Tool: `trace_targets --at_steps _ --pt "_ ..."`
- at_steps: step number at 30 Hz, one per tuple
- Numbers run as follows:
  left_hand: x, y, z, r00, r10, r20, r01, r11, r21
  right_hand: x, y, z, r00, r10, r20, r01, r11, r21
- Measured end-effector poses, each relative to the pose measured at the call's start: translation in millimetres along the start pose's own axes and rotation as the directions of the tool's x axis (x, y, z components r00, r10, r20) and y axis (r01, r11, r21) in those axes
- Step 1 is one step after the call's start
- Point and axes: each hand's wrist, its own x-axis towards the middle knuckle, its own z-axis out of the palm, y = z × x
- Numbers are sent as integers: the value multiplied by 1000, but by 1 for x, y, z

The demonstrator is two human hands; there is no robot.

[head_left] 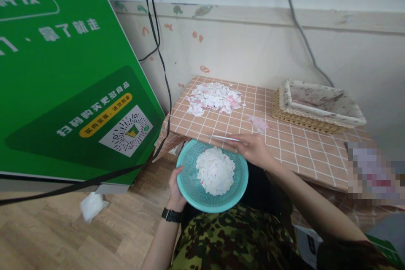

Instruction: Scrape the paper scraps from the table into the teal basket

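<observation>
My left hand (176, 189), with a black watch on its wrist, grips the left rim of a teal plastic colander (186, 196). A mound of small white paper scraps (215, 171), some with pink specks, lies inside the colander. My right hand (254, 149) is closed on a thin, flat whitish piece (225, 138) seen nearly edge-on, so its kind is unclear. This piece sits at the table's front edge, just above the colander's far rim. Behind it on the table is a loose pile of white and pinkish paper scraps (215, 98).
A checked brown cloth covers the table (294, 143). A pinkish scrap (259, 123) and a lined wicker basket (311, 107) rest on it. To the left stands a green machine (79, 71), with a black cable (164, 67) hanging beside it. A white bag (93, 206) lies on the floor.
</observation>
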Motion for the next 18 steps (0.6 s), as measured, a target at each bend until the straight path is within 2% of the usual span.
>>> trace_targets --at_steps 3,5,8,11,18 --pt "-6 4 6 1000 1 -4 -1 1000 0 3 -3 4 990 -99 96 102 995 -21" --pt "-10 6 9 1000 2 -5 -2 1000 1 8 -5 2 983 -119 139 119 993 8" --pt "-15 9 10 1000 19 -22 -19 1000 4 21 -1 -5 994 -91 61 93 995 -24" --pt "-20 13 7 999 34 -37 -34 999 -3 42 9 -10 997 -62 -40 55 986 -160" --pt "-30 25 -3 985 118 -125 -116 993 25 93 13 1 992 -123 -6 110 907 -407"
